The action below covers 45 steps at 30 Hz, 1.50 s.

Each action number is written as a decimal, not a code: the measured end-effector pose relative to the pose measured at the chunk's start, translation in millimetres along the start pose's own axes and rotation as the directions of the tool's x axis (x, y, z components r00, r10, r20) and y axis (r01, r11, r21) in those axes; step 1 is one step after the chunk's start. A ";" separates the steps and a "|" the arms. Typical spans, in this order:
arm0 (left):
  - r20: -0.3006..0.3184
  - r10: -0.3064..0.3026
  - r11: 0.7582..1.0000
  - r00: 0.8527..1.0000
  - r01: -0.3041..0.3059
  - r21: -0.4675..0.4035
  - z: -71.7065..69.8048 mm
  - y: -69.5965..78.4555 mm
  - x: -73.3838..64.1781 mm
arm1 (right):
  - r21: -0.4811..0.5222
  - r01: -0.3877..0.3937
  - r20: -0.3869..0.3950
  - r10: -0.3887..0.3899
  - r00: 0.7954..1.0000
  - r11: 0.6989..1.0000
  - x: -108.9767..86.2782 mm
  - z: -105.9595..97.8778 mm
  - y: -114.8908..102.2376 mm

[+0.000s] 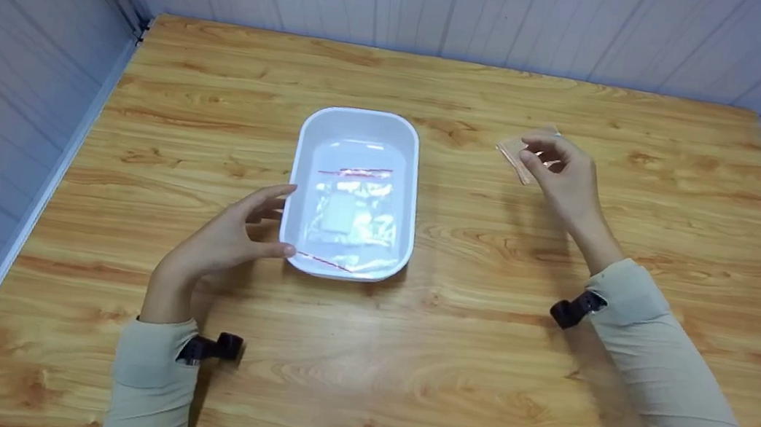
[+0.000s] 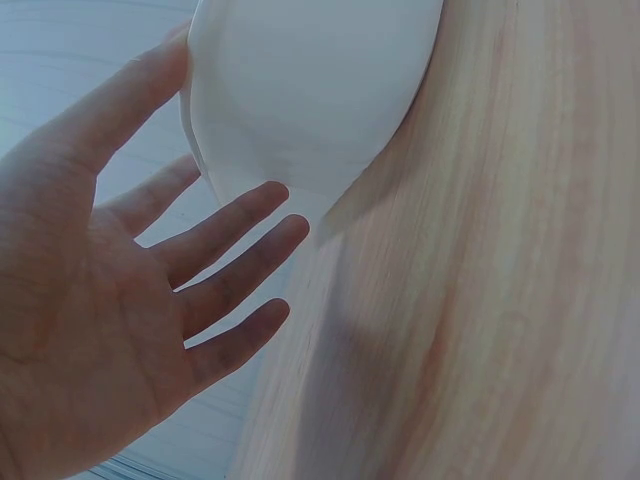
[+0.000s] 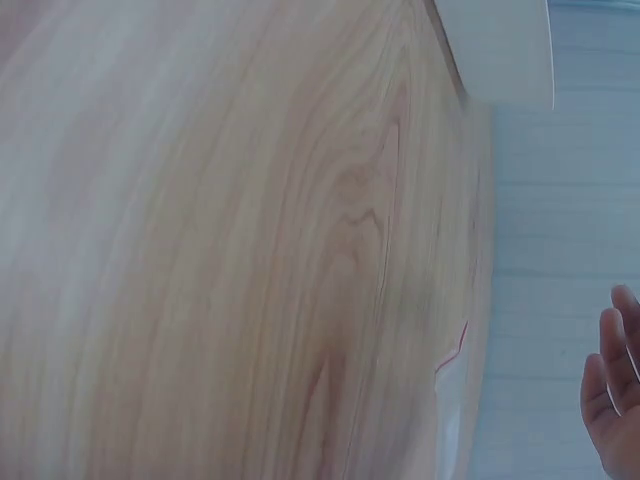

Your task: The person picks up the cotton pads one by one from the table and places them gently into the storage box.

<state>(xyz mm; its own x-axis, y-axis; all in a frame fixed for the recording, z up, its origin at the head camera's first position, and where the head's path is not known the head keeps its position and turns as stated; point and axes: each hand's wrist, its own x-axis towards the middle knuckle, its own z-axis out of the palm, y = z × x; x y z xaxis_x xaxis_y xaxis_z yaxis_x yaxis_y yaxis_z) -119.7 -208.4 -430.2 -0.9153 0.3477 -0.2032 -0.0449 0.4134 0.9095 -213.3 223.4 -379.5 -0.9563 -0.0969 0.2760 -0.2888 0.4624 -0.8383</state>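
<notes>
My left hand (image 1: 227, 234) rests against the left side of a white plastic tray (image 1: 413, 203), thumb and index finger spread along its rim. In the left wrist view, the other fingers (image 2: 245, 265) are straight and spread beside the tray wall (image 2: 310, 90). Inside the tray lie clear zip bags with red closure strips (image 1: 367, 173), and a pale rectangular piece (image 1: 340, 212) shows among them. To the right, my right hand (image 1: 565, 175) hovers close over a flat clear zip bag (image 1: 511, 156), its fingers loosely bent. The right wrist view shows this bag (image 3: 450, 410) apart from the fingers (image 3: 620, 350).
A wood-grain table (image 1: 405, 364) carries everything. Pale panel walls (image 1: 416, 1) stand at the back and along both sides. Each sleeve bears a small black wrist camera (image 1: 570, 310) on a strap.
</notes>
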 end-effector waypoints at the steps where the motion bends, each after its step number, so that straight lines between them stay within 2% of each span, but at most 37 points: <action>1: -0.002 -0.004 1.000 1.000 0.004 0.002 0.0 0.1 -0.2 | -0.007 -0.003 0.003 0.003 1.000 1.000 0.9 -1.1 1.4; 10: 0.002 -0.010 1.000 1.000 0.010 -0.011 0.4 -0.7 -1.4 | -0.054 -0.018 0.080 0.022 0.997 0.998 8.1 -10.8 18.2; 18: -0.003 -0.007 1.000 1.000 0.006 -0.007 0.1 -0.5 -2.5 | -0.028 -0.041 0.109 0.043 0.993 0.999 25.5 -12.3 67.5; 21: -0.003 -0.015 1.000 1.000 0.015 -0.008 0.1 0.0 -2.7 | -0.047 -0.066 0.115 0.071 0.991 0.997 30.8 -11.3 77.6; 30: 0.001 -0.024 1.000 1.000 0.024 -0.012 0.5 0.0 -2.0 | -0.100 -0.053 0.204 0.072 0.976 0.994 41.4 -9.9 85.4; 39: 0.000 -0.031 1.000 1.000 0.031 -0.006 0.4 1.0 -1.7 | -0.192 -0.174 0.278 0.223 0.934 0.966 47.1 -12.7 88.6; 45: -0.002 0.005 1.000 1.000 -0.005 -0.019 0.0 0.8 -1.1 | -0.195 -0.163 0.292 0.216 0.932 0.967 46.8 -13.3 90.3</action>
<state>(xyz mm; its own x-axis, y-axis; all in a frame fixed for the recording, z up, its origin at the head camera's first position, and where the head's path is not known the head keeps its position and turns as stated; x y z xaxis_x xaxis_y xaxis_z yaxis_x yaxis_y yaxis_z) -118.7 -208.5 -429.3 -0.9162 0.3482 -0.1983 -0.0480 0.3960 0.9170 -283.5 272.4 -436.0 -0.9669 -0.2476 -0.0610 -0.1143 0.6350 -0.7640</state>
